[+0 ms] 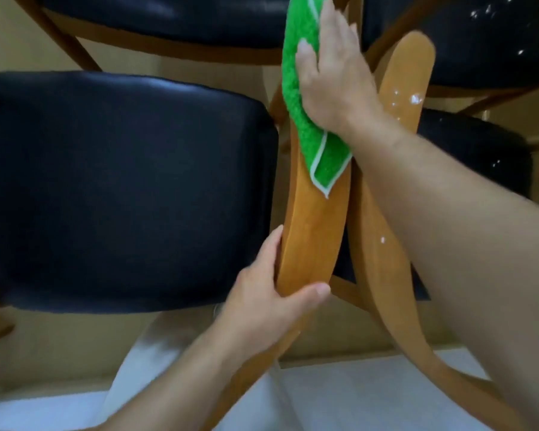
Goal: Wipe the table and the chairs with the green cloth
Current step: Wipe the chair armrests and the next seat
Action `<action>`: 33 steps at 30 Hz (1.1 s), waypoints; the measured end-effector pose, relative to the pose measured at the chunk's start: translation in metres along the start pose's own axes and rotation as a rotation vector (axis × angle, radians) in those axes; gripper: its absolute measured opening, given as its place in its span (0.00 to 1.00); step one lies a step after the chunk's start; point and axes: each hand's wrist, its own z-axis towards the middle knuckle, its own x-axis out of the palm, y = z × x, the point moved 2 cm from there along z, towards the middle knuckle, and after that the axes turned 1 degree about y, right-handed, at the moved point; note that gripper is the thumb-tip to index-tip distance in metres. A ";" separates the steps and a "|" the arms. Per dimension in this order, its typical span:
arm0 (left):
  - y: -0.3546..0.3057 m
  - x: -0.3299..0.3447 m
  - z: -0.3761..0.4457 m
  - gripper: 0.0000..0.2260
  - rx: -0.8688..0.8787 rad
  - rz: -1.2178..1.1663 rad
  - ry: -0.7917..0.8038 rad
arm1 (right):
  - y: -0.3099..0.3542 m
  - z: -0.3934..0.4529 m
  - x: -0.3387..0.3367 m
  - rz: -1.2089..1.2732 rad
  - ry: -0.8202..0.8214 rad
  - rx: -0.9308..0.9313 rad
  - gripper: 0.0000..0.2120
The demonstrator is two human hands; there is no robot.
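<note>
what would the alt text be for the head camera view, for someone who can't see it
A person's right hand presses a green cloth flat against a curved wooden chair back, while the left hand grips the nearer end of that back. Black padded chair seats fill the view to the left and beyond.

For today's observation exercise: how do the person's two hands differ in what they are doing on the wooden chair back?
The right hand lies flat, pressing the green cloth against the upper part of the chair back; the left hand holds no cloth. The left hand wraps around the lower end of the chair back, thumb in front, while the right hand's fingers are spread open. Both hands touch the same chair back.
</note>
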 end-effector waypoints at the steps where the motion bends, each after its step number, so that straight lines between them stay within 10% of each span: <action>1: 0.001 -0.009 0.002 0.36 0.036 -0.071 0.037 | 0.000 -0.004 0.002 -0.056 -0.046 0.002 0.29; 3: 0.003 -0.030 0.009 0.21 0.063 -0.135 0.034 | 0.002 -0.029 0.009 -0.189 -0.105 0.001 0.29; 10: 0.009 -0.058 0.025 0.20 -0.173 -0.104 -0.060 | 0.011 -0.169 0.032 -0.198 0.033 0.003 0.32; 14: 0.025 -0.064 -0.019 0.08 -0.166 0.040 0.149 | 0.011 -0.196 0.040 -0.154 0.046 0.019 0.33; 19: 0.082 -0.081 -0.129 0.41 -0.292 0.681 0.622 | 0.016 -0.207 0.050 -0.147 -0.053 0.075 0.32; 33: 0.092 -0.060 -0.124 0.29 -0.220 0.756 0.338 | -0.001 -0.199 0.054 -0.093 -0.067 0.045 0.24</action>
